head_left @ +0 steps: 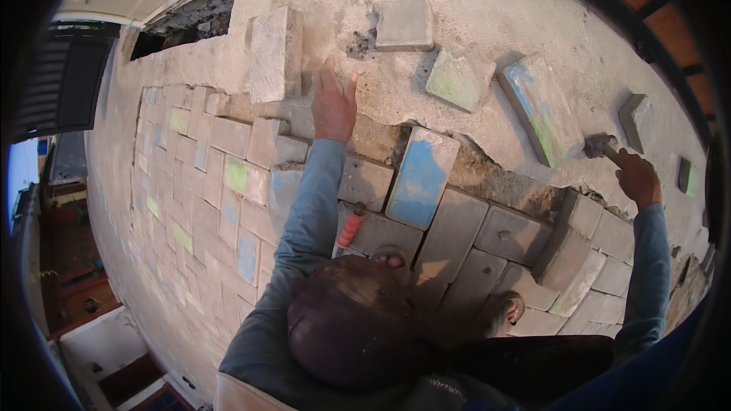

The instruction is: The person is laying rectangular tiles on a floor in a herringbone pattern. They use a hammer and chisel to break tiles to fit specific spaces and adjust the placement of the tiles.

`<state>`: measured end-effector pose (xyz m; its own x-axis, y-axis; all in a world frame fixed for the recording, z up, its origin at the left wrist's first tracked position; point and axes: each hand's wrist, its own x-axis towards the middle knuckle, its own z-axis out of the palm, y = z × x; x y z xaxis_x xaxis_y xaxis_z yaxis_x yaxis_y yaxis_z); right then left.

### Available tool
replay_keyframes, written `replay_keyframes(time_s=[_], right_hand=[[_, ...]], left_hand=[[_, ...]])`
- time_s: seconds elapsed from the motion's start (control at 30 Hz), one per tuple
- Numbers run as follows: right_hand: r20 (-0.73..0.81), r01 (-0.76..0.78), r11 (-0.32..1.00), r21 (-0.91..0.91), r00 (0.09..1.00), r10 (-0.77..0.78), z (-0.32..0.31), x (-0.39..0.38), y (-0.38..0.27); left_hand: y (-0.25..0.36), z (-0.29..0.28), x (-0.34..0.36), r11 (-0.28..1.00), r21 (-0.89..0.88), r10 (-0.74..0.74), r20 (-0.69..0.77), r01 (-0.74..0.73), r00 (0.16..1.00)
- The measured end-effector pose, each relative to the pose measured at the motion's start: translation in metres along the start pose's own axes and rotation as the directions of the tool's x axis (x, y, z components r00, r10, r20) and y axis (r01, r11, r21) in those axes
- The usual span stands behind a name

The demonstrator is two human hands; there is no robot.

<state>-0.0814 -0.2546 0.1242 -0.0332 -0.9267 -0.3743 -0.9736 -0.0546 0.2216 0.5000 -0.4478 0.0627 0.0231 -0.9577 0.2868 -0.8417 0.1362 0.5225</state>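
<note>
My left hand [333, 103] reaches forward with its fingers stretched out and apart, holding nothing. It is low over the sandy concrete edge, just right of a thick grey paving block [277, 55] that stands loose. Out to the right, my right hand [638, 178] grips a hammer [601, 144], its metal head pointing left and resting near the concrete. Between my hands, a blue-painted paving block [422, 176] lies at the edge of the laid pavers [453, 232]. Beside it runs a broken trench of sand and rubble [487, 171].
Loose blocks lie on the concrete ahead: a grey one [404, 24], a greenish one [460, 80], a long blue-and-green one [541, 110] and a tilted one [635, 122]. A red-handled tool [350, 230] is by my feet. A hole [190, 23] opens at the far left.
</note>
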Motion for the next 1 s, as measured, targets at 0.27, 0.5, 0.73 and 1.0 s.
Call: replay_keyframes(time_s=[0.27,0.5,0.73,1.0], right_hand=[[0.008,-0.075,0.98,0.186,0.997,0.075,0.045,-0.02,0.033],[-0.07,-0.165,0.981,0.104,0.982,0.173,0.034,-0.032,-0.006],[0.188,-0.298,0.331,0.896,0.927,0.326,0.027,-0.062,-0.033],[0.222,-0.158,-0.279,0.947,0.951,0.217,-0.088,-0.076,-0.181]], left_hand=[[-0.033,-0.097,-0.25,0.923,0.353,-0.296,0.403,0.151,0.866],[-0.06,-0.108,-0.247,0.902,0.308,-0.425,0.516,0.302,0.743],[-0.013,-0.131,-0.144,0.661,-0.643,-0.158,0.385,0.387,0.909],[-0.01,-0.07,-0.013,0.717,-0.676,0.117,0.361,0.172,0.925]])
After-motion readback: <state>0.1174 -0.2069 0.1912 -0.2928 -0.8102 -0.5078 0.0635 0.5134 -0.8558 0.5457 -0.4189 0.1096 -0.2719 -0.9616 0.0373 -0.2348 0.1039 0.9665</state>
